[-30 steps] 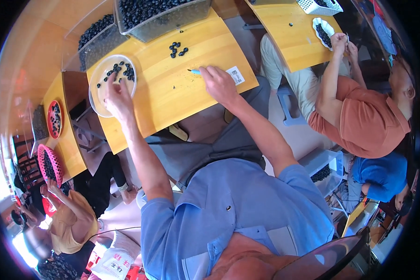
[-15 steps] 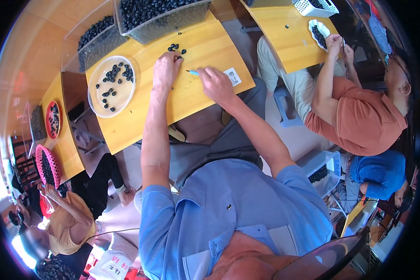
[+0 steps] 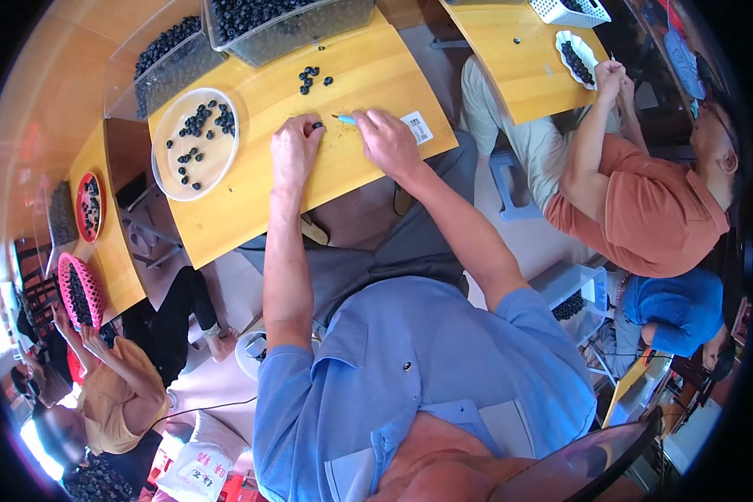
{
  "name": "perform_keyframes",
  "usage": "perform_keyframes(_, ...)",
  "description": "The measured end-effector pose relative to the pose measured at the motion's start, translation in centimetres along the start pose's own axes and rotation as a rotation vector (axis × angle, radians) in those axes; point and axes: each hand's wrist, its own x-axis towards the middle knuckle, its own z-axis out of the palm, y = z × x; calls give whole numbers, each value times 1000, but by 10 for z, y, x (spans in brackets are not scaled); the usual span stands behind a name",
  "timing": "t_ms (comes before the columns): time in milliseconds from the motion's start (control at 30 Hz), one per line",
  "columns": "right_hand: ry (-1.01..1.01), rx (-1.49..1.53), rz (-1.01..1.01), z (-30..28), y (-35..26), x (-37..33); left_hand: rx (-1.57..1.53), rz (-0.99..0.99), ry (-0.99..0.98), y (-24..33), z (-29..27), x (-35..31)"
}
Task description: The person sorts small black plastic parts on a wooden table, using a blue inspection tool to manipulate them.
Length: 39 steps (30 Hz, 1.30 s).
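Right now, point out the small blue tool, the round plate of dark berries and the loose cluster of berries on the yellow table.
small blue tool (image 3: 345,120), head view, on its blue tip beside the right hand.
round plate (image 3: 169,177), head view, on its bare lower left rim.
loose berry cluster (image 3: 309,78), head view, on a middle berry.

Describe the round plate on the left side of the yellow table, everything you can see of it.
The round plate is shallow, pale and translucent, plastic by its look, so the yellow table shows through it. It lies flat near the table's left end, below a clear bin of dark berries. Roughly two dozen small dark berries are scattered on it, mostly in its upper half; the lower part is bare. No hand touches it; the left hand rests on the table to its right.
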Motion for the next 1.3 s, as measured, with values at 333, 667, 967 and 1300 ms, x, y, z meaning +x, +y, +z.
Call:
perform_keyframes(333,16,0,3,2,2,-2,184,215,1,6,-6,4)
perform_keyframes(667,-14,61,-63,-4,-1,-2,-266,-136,77,16,13,-17)
perform_keyframes(967,-25,23,-92,-5,-2,-1,-287,-139,84,11,15,-17)
perform_keyframes(1300,-23,-10,-62,-6,-4,-3,-288,-176,76,17,9,-19)
